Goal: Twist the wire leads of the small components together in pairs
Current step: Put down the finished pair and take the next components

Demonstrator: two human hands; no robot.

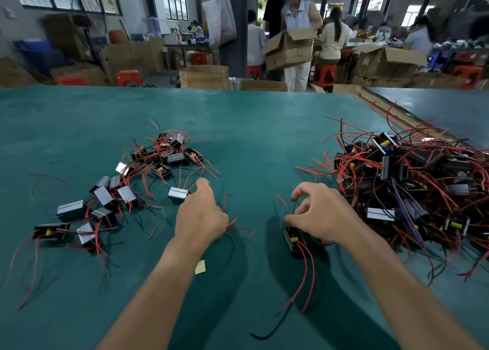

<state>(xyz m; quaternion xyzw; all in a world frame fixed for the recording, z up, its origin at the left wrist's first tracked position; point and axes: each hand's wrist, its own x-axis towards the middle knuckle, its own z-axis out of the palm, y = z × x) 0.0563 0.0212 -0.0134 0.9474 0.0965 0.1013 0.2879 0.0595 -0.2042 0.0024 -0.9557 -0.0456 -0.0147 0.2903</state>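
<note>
A person's right hand (pixel 317 217) holds a small black component (pixel 294 240) in curled fingers, just below the thumb, its red leads (pixel 308 278) trailing limp; the left hand (pixel 201 217), grip hidden, reaches beside a second component (pixel 177 194); parts seem light, wires springy, best pinched near their ends

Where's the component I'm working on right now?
Head view, right of centre: the component is held just under the right hand, between the small pile on the left and the big tangled pile on the right.
</note>
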